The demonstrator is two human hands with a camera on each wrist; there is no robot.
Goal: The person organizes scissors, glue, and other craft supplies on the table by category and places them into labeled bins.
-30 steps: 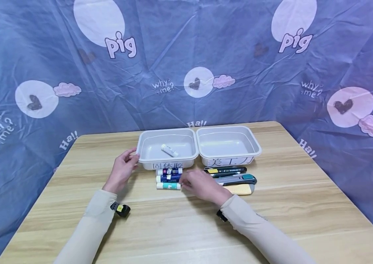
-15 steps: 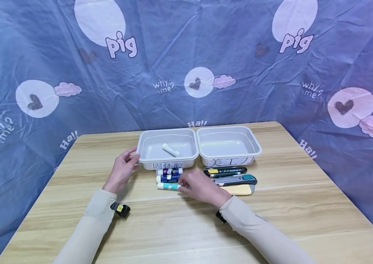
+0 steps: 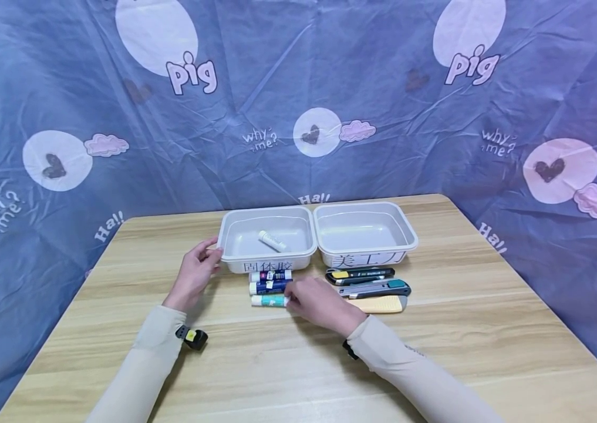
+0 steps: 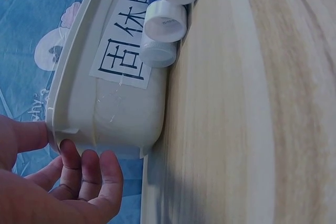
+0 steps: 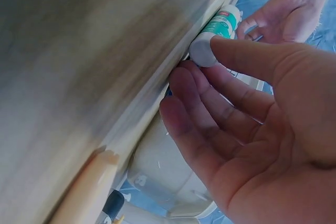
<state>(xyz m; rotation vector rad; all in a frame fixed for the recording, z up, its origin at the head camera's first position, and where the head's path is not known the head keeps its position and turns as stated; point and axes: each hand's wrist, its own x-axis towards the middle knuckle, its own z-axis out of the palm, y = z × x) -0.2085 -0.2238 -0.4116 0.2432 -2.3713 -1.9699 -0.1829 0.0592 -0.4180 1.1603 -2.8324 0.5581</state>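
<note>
My left hand holds the corner of the left white plastic box, with the thumb on the rim and fingertips against the end wall. A white glue stick lies inside that box. My right hand pinches the white end of a green-and-white glue stick between thumb and fingers, low over the table. Just beyond it, two blue glue sticks lie side by side in front of the left box; the right hand partly covers the nearer one's right end in the head view.
A second white box adjoins the left one. Before it lie a black-and-yellow utility knife, a grey one with a teal slider, and a pale yellow one. A patterned blue cloth hangs behind the wooden table.
My right hand has taken hold of the green-and-white glue stick, which has shifted slightly toward me, away from the blue ones. The left hand stays at the box corner.
</note>
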